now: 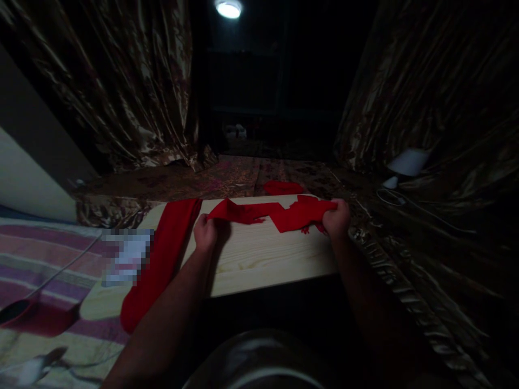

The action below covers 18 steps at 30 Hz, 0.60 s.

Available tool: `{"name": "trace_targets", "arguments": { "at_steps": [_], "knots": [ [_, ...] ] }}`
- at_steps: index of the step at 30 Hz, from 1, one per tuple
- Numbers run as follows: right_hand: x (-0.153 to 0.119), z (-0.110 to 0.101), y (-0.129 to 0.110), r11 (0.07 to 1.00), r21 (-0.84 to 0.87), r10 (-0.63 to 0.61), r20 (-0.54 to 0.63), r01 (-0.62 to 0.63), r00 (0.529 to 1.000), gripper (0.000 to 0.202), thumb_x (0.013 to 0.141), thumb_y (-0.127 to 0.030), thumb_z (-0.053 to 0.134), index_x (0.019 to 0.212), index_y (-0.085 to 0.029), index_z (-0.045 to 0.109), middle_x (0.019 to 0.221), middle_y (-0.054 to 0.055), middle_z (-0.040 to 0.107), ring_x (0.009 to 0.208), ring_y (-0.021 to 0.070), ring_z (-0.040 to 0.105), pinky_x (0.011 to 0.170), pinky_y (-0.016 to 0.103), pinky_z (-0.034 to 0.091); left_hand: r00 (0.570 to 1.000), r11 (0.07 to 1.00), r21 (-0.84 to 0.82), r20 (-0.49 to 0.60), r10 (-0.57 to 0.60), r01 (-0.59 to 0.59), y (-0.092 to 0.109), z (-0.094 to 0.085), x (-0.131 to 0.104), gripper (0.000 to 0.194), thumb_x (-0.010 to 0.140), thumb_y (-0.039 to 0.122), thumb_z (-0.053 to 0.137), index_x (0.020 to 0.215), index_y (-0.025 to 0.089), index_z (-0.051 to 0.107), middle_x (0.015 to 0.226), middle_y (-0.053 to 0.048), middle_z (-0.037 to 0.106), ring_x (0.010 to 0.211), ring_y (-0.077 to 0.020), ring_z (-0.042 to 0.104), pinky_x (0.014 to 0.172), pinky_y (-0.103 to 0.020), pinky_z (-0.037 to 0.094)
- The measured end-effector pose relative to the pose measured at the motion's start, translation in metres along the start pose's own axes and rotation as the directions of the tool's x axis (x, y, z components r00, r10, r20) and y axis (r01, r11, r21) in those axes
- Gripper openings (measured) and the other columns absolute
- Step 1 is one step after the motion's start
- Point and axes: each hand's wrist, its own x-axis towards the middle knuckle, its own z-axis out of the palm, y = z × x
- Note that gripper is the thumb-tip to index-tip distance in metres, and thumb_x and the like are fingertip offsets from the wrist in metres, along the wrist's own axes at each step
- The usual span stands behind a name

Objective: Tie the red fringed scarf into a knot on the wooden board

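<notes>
Between my two hands stretches a red scarf [286, 216] with fringe hanging at its lower edge, bunched and partly folded above the light wooden board [259, 259]. My left hand [205, 232] is closed on its left end, and my right hand [337, 218] grips the right end. Beside my left forearm, a second red cloth [162, 265], folded into a long strip, lies across the board. A further red cloth piece [283, 187] shows just beyond the board's far edge. Dim light hides finger detail.
A pixelated sheet [128, 258] lies at the board's left. On the striped bedding [60, 265] rest a dark red open container [44, 317] and cables. Patterned curtains [150, 81] flank a dark window. A small white lamp [409, 162] with its cord stands at right.
</notes>
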Motion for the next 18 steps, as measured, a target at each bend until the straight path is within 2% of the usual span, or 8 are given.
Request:
{"name": "trace_targets", "arguments": {
  "at_steps": [1, 3, 6, 7, 10, 13, 15, 18],
  "knots": [
    [-0.001, -0.001, 0.000, 1.000, -0.019, 0.017, -0.028, -0.018, 0.999, 0.044, 0.068, -0.010, 0.047, 0.109, -0.010, 0.065, 0.114, 0.020, 0.065, 0.111, 0.0311, 0.059, 0.101, 0.045, 0.044, 1.000, 1.000, 0.013, 0.011, -0.012, 0.012, 0.000, 0.000, 0.000, 0.018, 0.080, 0.033, 0.047, 0.075, 0.020, 0.059, 0.072, -0.002, 0.065, 0.070, -0.0181, 0.058, 0.063, -0.026, 0.042],
    [-0.007, -0.001, -0.007, 0.998, -0.056, -0.042, -0.036, 0.040, 0.998, 0.054, 0.067, -0.008, 0.048, 0.119, -0.010, 0.063, 0.130, 0.021, 0.059, 0.124, 0.0316, 0.052, 0.108, 0.046, 0.038, 0.998, 0.998, 0.055, 0.060, -0.037, 0.033, 0.001, 0.001, 0.000, 0.018, 0.079, 0.034, 0.051, 0.076, 0.020, 0.062, 0.073, -0.002, 0.067, 0.071, -0.0187, 0.059, 0.063, -0.026, 0.042],
    [-0.023, 0.004, -0.031, 0.964, -0.051, -0.254, 0.105, 0.260, 0.962, 0.056, 0.072, -0.006, 0.048, 0.126, -0.013, 0.063, 0.143, 0.015, 0.054, 0.134, 0.0286, 0.045, 0.115, 0.043, 0.032, 0.988, 0.995, 0.082, 0.139, -0.064, 0.053, 0.003, 0.004, -0.001, 0.021, 0.076, 0.036, 0.057, 0.079, 0.019, 0.068, 0.074, -0.003, 0.070, 0.071, -0.0200, 0.061, 0.062, -0.026, 0.043],
    [-0.029, 0.008, -0.040, 0.942, -0.011, -0.325, 0.205, 0.334, 0.923, 0.051, 0.078, -0.008, 0.048, 0.126, -0.014, 0.064, 0.141, 0.013, 0.056, 0.133, 0.0263, 0.047, 0.115, 0.040, 0.032, 0.986, 0.996, 0.075, 0.156, -0.061, 0.050, 0.003, 0.005, -0.002, 0.022, 0.076, 0.036, 0.058, 0.082, 0.018, 0.070, 0.075, -0.003, 0.072, 0.072, -0.0206, 0.063, 0.063, -0.026, 0.044],
    [-0.047, 0.028, -0.062, 0.886, 0.102, -0.439, 0.497, 0.452, 0.748, 0.041, 0.090, -0.024, 0.050, 0.127, -0.017, 0.067, 0.139, 0.011, 0.060, 0.127, 0.0228, 0.052, 0.112, 0.035, 0.036, 0.981, 0.998, 0.058, 0.193, -0.020, 0.009, 0.002, 0.007, -0.003, 0.028, 0.075, 0.033, 0.059, 0.092, 0.017, 0.074, 0.086, -0.006, 0.076, 0.081, -0.0236, 0.068, 0.071, -0.028, 0.049],
    [-0.063, 0.052, -0.070, 0.877, 0.057, -0.397, 0.644, 0.477, 0.654, 0.054, 0.091, -0.044, 0.057, 0.139, -0.020, 0.059, 0.154, 0.011, 0.047, 0.138, 0.0277, 0.042, 0.116, 0.044, 0.030, 0.968, 0.995, 0.089, 0.250, 0.029, -0.053, -0.002, 0.008, -0.002, 0.030, 0.075, 0.031, 0.060, 0.096, 0.017, 0.076, 0.096, -0.010, 0.077, 0.091, -0.0279, 0.070, 0.084, -0.035, 0.051],
    [-0.072, 0.066, -0.069, 0.883, 0.006, -0.343, 0.690, 0.469, 0.637, 0.058, 0.092, -0.049, 0.057, 0.142, -0.021, 0.056, 0.154, 0.012, 0.047, 0.139, 0.0297, 0.040, 0.116, 0.048, 0.027, 0.957, 0.987, 0.135, 0.286, 0.042, -0.084, -0.004, 0.008, -0.001, 0.027, 0.073, 0.027, 0.061, 0.092, 0.017, 0.077, 0.095, -0.011, 0.077, 0.093, -0.0305, 0.070, 0.090, -0.039, 0.051],
    [-0.078, 0.077, -0.065, 0.895, -0.023, -0.306, 0.695, 0.446, 0.650, 0.051, 0.096, -0.045, 0.051, 0.141, -0.021, 0.056, 0.149, 0.011, 0.053, 0.137, 0.0278, 0.043, 0.116, 0.048, 0.025, 0.944, 0.988, 0.114, 0.326, 0.061, -0.103, -0.008, 0.011, 0.001, 0.026, 0.065, 0.018, 0.059, 0.085, 0.018, 0.077, 0.090, -0.010, 0.077, 0.092, -0.0305, 0.070, 0.092, -0.040, 0.051]
  ]
}}
